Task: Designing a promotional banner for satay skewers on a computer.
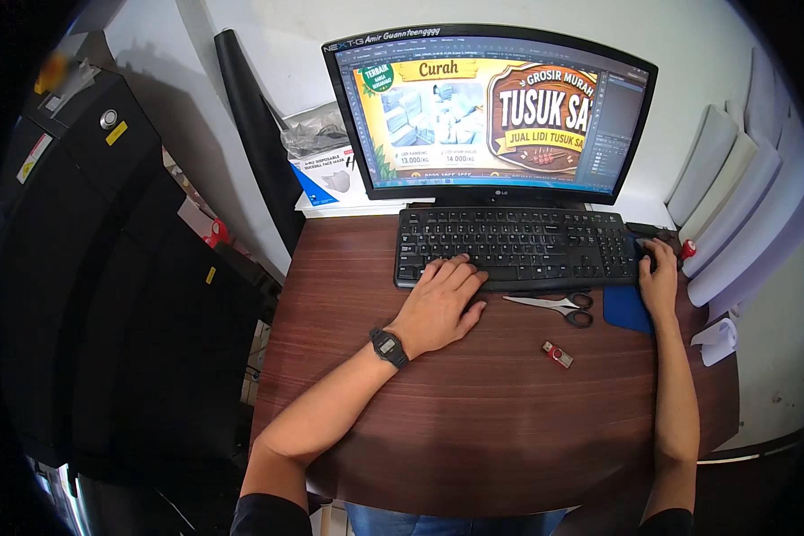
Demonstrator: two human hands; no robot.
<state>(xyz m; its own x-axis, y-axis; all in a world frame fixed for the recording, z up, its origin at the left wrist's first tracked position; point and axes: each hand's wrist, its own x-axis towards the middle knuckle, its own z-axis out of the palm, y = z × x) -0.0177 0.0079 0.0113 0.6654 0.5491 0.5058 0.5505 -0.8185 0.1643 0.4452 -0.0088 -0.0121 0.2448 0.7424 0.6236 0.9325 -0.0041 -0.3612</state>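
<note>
My left hand (440, 302) rests flat on the brown wooden desk (473, 402) with its fingertips on the lower left keys of a black keyboard (518, 243). A black digital watch (389, 347) is on that wrist. My right hand (659, 279) lies cupped over a dark mouse (646, 253) on a blue mouse pad (625, 308) to the right of the keyboard. Behind the keyboard stands a black monitor (491, 112) showing a yellow and brown design in an editing program.
Black-handled scissors (558, 305) and a small red and silver flash drive (557, 355) lie in front of the keyboard. A large black machine (107, 268) fills the left. A blue and white box (326, 174) sits behind the desk. White paper rolls (732, 205) lean at the right.
</note>
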